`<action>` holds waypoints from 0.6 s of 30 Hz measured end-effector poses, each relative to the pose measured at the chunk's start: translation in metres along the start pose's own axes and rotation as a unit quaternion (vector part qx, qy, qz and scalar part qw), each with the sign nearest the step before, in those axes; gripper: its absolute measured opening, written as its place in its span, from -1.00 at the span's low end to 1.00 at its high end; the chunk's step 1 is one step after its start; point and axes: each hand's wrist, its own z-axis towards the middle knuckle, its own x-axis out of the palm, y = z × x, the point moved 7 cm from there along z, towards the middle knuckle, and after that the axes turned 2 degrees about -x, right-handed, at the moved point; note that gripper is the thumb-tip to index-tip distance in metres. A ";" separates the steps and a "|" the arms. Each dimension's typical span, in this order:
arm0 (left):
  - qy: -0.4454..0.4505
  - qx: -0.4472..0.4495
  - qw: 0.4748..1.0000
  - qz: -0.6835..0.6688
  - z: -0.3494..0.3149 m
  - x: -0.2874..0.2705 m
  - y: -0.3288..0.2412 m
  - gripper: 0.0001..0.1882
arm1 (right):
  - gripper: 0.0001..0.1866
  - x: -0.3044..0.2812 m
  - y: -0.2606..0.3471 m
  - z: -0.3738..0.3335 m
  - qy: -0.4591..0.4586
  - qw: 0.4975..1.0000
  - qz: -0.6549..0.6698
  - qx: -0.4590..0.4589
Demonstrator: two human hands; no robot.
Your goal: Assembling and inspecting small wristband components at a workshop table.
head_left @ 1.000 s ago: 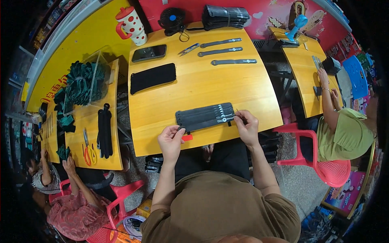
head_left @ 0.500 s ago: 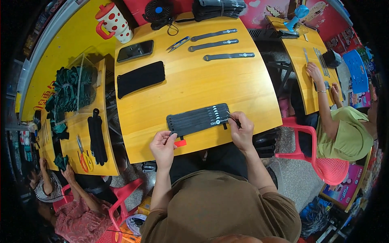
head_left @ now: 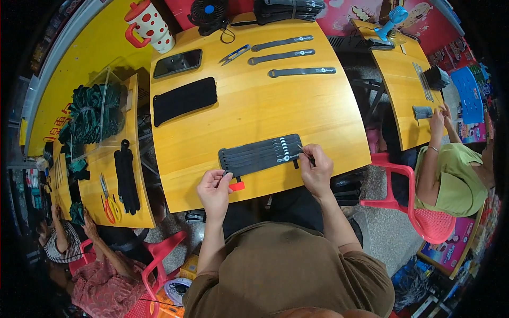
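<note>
Several dark grey straps [head_left: 249, 153] lie overlapped in a row near the table's front edge, slotted ends to the left and white-printed ends to the right. My left hand [head_left: 213, 189] is closed, thumb and forefinger pinching a dark strap end at the row's lower left corner. Beside those fingertips shows a small red tab [head_left: 237, 186]; whether the hand holds it too I cannot tell. At the right end of the row, my right hand [head_left: 316, 168] pinches a dark strap end between thumb and fingers. Three single straps [head_left: 302, 71] lie spaced apart at the table's far side.
Thread snips [head_left: 235, 54], a phone [head_left: 177, 62] and a black fabric piece [head_left: 185, 100] lie farther back. A spotted tumbler [head_left: 151, 29], a black fan [head_left: 208, 13] and a strap bundle [head_left: 290, 9] stand along the far edge. Co-workers sit at side tables left and right.
My hands and the strap row stay almost in place. The co-worker at the right has drawn both hands back toward the table's near edge.
</note>
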 end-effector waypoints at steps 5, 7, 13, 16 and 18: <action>-0.001 0.007 1.000 0.015 0.001 -0.001 0.000 -0.89 | -0.86 0.000 0.001 0.000 -0.008 1.000 -0.015 -0.007; 0.002 0.009 1.000 0.020 0.000 -0.001 -0.002 -0.88 | -0.86 0.001 0.001 0.000 -0.003 1.000 -0.015 0.001; -0.020 0.006 1.000 -0.008 -0.001 -0.002 0.002 -0.86 | -0.86 0.003 0.002 0.000 0.004 1.000 -0.005 0.003; -0.025 0.018 1.000 0.001 0.000 0.002 0.003 -0.84 | -0.86 0.000 0.000 0.000 -0.001 1.000 -0.007 0.006; -0.029 0.027 0.999 0.011 -0.001 0.001 0.006 -0.82 | -0.86 0.000 -0.004 -0.003 0.003 1.000 -0.001 0.027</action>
